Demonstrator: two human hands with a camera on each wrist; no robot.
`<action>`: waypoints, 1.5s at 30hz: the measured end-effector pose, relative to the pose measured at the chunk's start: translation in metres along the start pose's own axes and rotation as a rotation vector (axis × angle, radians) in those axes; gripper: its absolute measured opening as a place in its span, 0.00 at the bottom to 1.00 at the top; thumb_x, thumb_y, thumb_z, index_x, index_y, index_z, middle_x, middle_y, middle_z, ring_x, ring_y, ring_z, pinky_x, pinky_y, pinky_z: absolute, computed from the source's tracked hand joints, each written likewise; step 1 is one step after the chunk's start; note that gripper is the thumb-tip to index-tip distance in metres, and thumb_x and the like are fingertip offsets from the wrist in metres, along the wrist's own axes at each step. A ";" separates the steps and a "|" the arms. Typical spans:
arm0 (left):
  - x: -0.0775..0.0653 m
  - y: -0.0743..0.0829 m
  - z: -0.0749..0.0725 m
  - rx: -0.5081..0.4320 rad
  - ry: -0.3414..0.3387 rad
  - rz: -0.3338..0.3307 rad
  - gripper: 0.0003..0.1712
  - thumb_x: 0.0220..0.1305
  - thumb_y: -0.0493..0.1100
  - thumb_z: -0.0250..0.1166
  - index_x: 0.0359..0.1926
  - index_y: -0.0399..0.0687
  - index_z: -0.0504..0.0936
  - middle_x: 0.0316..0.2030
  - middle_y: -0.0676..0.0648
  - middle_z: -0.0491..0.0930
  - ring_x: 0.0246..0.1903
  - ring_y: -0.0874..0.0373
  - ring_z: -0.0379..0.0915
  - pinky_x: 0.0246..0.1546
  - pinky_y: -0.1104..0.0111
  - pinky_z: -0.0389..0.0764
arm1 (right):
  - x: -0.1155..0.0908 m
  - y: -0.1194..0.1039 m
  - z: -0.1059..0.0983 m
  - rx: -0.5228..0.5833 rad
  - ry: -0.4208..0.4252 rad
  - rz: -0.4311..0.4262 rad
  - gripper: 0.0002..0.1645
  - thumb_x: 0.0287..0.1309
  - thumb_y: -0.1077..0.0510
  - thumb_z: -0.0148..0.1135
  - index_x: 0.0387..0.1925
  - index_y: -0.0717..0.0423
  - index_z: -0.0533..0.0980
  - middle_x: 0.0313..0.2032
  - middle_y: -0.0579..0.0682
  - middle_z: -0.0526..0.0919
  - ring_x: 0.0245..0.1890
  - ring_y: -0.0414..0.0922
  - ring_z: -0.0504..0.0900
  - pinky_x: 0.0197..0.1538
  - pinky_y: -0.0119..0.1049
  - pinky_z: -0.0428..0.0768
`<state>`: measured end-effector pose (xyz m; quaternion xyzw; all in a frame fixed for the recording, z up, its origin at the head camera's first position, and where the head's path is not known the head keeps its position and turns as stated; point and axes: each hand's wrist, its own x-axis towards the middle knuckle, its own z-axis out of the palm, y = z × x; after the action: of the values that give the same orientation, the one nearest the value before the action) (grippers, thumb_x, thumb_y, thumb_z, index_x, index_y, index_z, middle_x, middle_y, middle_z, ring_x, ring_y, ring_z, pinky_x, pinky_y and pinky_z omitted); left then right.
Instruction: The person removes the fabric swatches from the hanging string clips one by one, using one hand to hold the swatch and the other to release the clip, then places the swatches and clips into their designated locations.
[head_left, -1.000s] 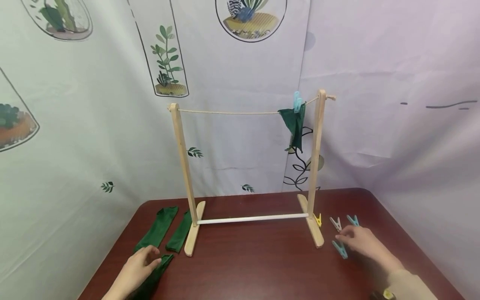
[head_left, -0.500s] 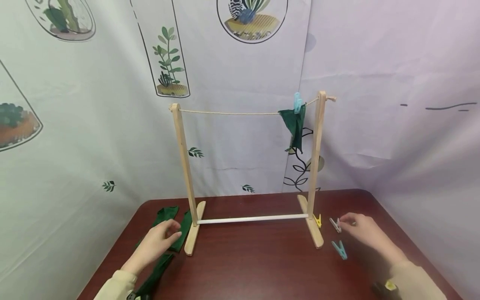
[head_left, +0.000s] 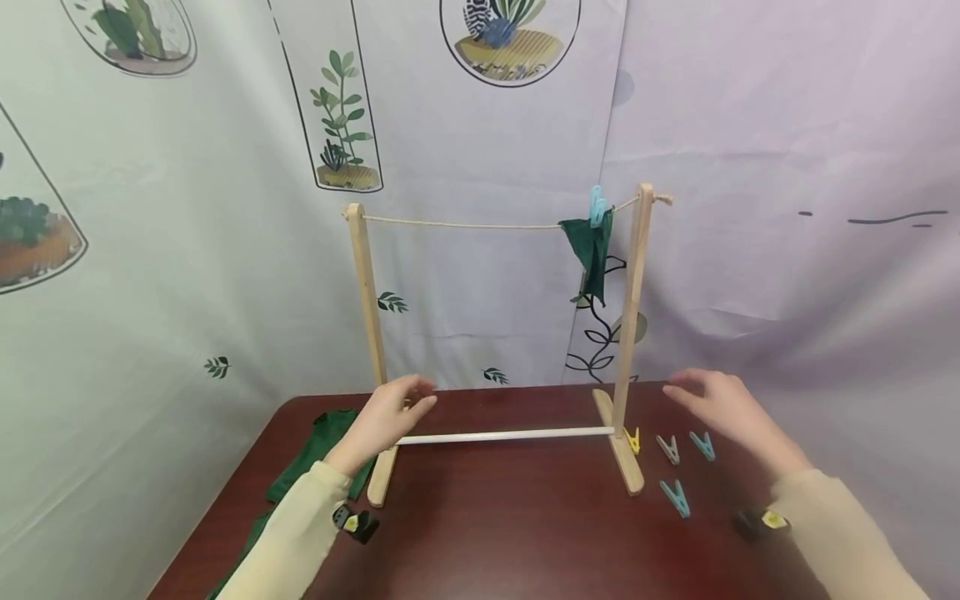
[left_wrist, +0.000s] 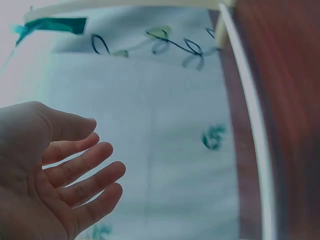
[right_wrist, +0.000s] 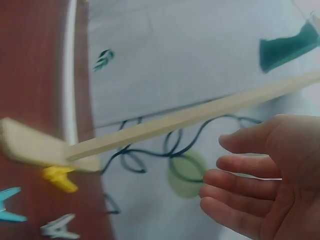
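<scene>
My left hand (head_left: pixel 386 417) is raised beside the left post of a small wooden drying rack, fingers loosely bent and holding nothing. In the left wrist view its palm and spread fingers (left_wrist: pixel 92 165) are bare. Just right of the right post (head_left: pixel 633 308), my right hand (head_left: pixel 712 404) hovers above several clothespins, also holding nothing. Hanging near the right end of the rope (head_left: pixel 465 225) is a dark green cloth (head_left: pixel 588 250), held by a light blue clothespin (head_left: pixel 596 207). More green cloths (head_left: pixel 318 450) lie at the table's left, partly hidden by my left arm.
On the right of the dark red table (head_left: pixel 510 517) lie a yellow clothespin (head_left: pixel 633 440), a whitish one (head_left: pixel 668 450) and two blue ones (head_left: pixel 676 498). A white bar (head_left: pixel 502 436) joins the rack's feet. Behind hangs a plant-printed fabric backdrop (head_left: pixel 480 308).
Both hands have risen away from the table, the left one moving up and right from the green cloths, the right one up from the clothespins. Cloths and clothespins stay in place.
</scene>
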<state>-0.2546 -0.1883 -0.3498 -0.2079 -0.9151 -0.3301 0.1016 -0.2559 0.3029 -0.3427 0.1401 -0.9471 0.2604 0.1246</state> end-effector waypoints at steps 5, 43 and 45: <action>0.027 0.030 -0.001 -0.022 0.033 0.079 0.14 0.73 0.44 0.63 0.54 0.43 0.82 0.50 0.44 0.84 0.46 0.53 0.81 0.50 0.55 0.80 | 0.016 -0.018 -0.021 0.000 0.035 -0.046 0.26 0.70 0.46 0.61 0.54 0.65 0.81 0.50 0.64 0.84 0.51 0.64 0.82 0.53 0.62 0.77; 0.125 0.162 0.008 -0.234 0.242 0.296 0.15 0.72 0.42 0.64 0.56 0.43 0.83 0.48 0.47 0.85 0.47 0.58 0.81 0.52 0.66 0.79 | 0.101 -0.182 -0.158 0.038 0.217 -0.164 0.30 0.69 0.40 0.58 0.61 0.54 0.79 0.55 0.58 0.84 0.56 0.58 0.81 0.53 0.46 0.77; 0.128 0.165 0.015 -0.230 0.238 0.300 0.16 0.72 0.42 0.64 0.57 0.42 0.82 0.50 0.47 0.84 0.47 0.57 0.81 0.53 0.66 0.79 | 0.104 -0.184 -0.156 0.037 0.194 -0.174 0.29 0.69 0.42 0.58 0.61 0.56 0.79 0.55 0.59 0.84 0.56 0.59 0.81 0.55 0.53 0.77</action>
<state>-0.2956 -0.0237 -0.2269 -0.3114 -0.8118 -0.4357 0.2327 -0.2666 0.2128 -0.0958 0.1981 -0.9100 0.2783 0.2351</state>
